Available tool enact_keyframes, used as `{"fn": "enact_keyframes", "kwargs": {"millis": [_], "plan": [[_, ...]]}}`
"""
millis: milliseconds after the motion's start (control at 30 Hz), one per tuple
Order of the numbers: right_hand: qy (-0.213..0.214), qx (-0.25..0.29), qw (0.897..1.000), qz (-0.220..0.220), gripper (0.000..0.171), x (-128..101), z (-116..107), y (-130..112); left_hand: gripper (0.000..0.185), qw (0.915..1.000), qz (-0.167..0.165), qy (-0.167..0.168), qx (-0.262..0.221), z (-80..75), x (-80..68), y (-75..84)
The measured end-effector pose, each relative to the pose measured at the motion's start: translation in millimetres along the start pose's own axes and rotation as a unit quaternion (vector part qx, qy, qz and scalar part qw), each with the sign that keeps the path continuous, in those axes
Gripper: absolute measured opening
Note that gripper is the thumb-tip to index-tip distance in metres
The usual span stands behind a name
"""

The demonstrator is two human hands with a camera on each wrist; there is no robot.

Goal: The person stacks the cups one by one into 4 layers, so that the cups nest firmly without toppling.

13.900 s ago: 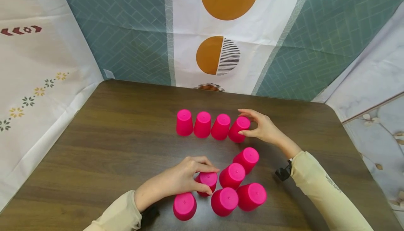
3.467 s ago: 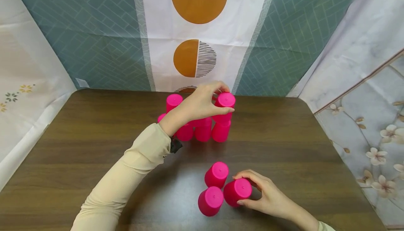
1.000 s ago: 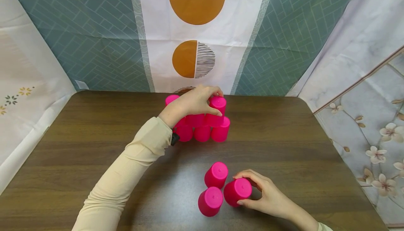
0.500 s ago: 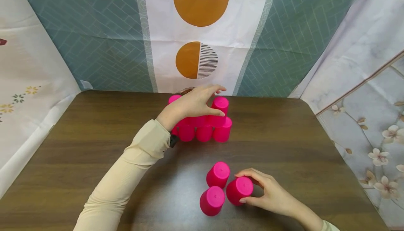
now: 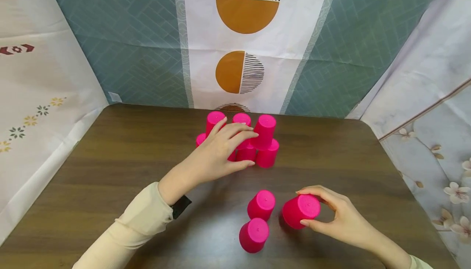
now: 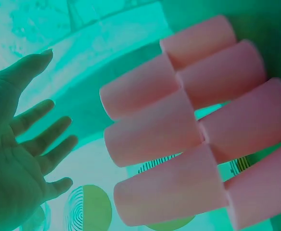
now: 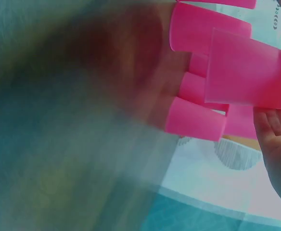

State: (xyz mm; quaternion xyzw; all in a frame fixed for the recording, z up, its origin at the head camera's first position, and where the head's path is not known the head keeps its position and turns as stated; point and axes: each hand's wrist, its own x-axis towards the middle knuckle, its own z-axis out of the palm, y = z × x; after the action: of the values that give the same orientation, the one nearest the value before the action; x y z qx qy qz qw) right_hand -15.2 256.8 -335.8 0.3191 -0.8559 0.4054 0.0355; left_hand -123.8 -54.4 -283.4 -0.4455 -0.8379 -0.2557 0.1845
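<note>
My left hand [image 5: 217, 150] is held with spread fingers in front of a two-tier stack of upside-down pink cups, touching none of them in the left wrist view. Three cups form the upper tier, its right-hand cup [image 5: 265, 132] straddling the lower row, where several cups stand side by side; the end cup [image 5: 268, 156] shows clearly. Part of the stack is hidden behind the left hand in the head view. Fingers and thumb of my right hand [image 5: 342, 218] grip another upside-down pink cup [image 5: 299, 211] by its sides, with a shadow below it.
Two loose upside-down cups, a farther cup [image 5: 261, 205] and a nearer cup [image 5: 254, 236], stand left of the held one on the brown wooden table [image 5: 110, 171]. A patterned cloth [image 5: 143, 68] hangs behind the table's back edge.
The left hand has let go of the third upper-tier cup and drawn back toward me. The right hand has moved its cup away to the right from the two loose ones.
</note>
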Motion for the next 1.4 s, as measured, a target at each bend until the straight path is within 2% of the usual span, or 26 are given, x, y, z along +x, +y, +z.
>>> {"fn": "enact_keyframes", "kwargs": {"millis": [133,200,367,467,567,633,700,867,1100,1233,1400], "plan": [[0.017,-0.005,0.999,-0.041,0.066,7.9,-11.0,-3.2,0.051,0.9996,0.014,0.02,-0.016,3.0,-23.3,19.0],[0.018,-0.008,0.999,-0.048,0.068,14.2,-18.0,-5.5,0.05,0.9991,0.023,0.02,-0.029,4.5,-31.9,30.2],[0.032,-0.019,0.998,-0.059,0.071,34.5,-39.5,-10.5,0.044,0.9966,0.033,-0.015,-0.074,12.6,-45.8,58.1],[0.035,-0.011,0.998,-0.058,0.072,49.0,-50.7,-13.0,0.042,0.9939,0.003,-0.046,-0.1,18.9,-55.7,71.8],[0.023,0.004,1.0,-0.015,0.068,63.1,-58.9,-16.8,0.044,0.99,-0.037,-0.071,-0.116,23.9,-65.7,82.4],[0.019,0.004,1.0,0.011,0.065,71.8,-63.1,-19.0,0.045,0.9885,-0.051,-0.079,-0.119,27.5,-70.6,88.2],[0.017,0.0,0.999,0.032,0.062,80.2,-66.4,-20.8,0.046,0.9894,-0.051,-0.074,-0.113,31.9,-73.9,93.2],[0.031,-0.027,0.998,0.048,0.061,98.3,-74.0,-20.5,0.047,0.9931,-0.068,-0.052,-0.081,44.8,-79.1,104.5],[0.055,-0.01,0.992,0.117,0.058,114.0,-79.3,-12.1,0.052,0.9923,-0.09,-0.06,-0.061,60.8,-88.8,111.9],[0.069,0.011,0.991,0.115,0.06,127.7,-79.5,-11.4,0.049,0.9857,-0.12,-0.07,-0.095,62.9,-91.1,112.1],[0.077,0.057,0.991,0.094,0.059,149.1,-76.9,-10.5,0.047,0.9672,-0.167,-0.092,-0.168,59.8,-91.2,109.0]]}}
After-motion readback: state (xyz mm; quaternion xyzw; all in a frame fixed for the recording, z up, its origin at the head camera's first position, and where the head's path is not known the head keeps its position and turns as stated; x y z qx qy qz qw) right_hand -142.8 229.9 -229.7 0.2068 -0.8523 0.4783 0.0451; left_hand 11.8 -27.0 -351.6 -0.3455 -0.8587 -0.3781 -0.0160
